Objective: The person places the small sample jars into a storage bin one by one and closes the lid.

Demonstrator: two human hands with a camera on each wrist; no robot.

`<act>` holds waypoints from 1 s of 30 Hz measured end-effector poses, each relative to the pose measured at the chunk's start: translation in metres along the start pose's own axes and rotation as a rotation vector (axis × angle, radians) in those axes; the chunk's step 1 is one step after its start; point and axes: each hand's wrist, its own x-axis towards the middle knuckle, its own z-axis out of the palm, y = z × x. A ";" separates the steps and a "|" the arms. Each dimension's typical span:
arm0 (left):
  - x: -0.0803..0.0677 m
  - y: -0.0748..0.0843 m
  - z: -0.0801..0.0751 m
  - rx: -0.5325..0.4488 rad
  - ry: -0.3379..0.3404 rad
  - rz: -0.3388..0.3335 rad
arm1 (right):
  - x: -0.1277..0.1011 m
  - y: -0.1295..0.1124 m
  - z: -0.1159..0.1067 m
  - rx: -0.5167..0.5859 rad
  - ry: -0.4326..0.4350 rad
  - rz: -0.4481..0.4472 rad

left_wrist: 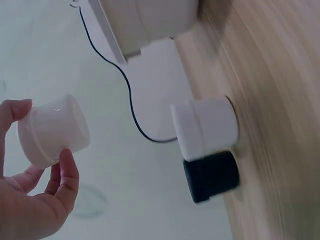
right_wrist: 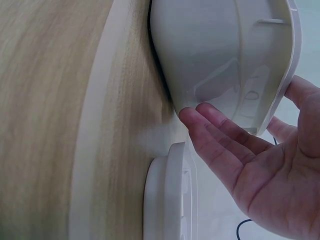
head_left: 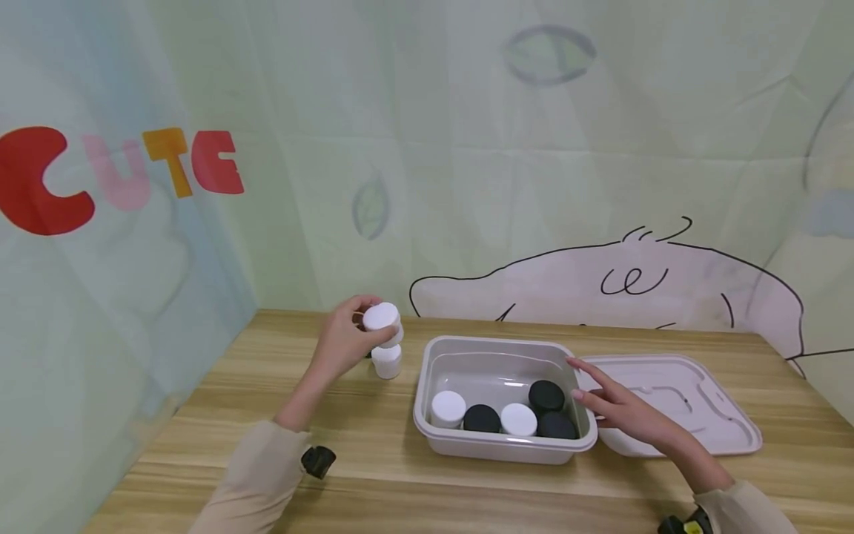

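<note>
In the head view my left hand holds a white round lidded jar above the table, left of a light grey plastic box. The left wrist view shows the jar's pale body tilted between thumb and fingers. Below it stand a white jar and a black jar, side by side on the table. My right hand touches the box's right rim with thumb and index finger. The right wrist view shows its other fingers extended along the outer wall. Several white and black jars stand inside along the box's near side.
The box's pale lid lies flat on the wooden table, right of the box and partly behind my right forearm. A printed cloth backdrop hangs behind the table and along its left side.
</note>
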 end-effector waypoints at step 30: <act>-0.014 0.061 0.118 0.035 -0.295 0.177 | 0.001 0.000 0.001 0.006 0.017 0.000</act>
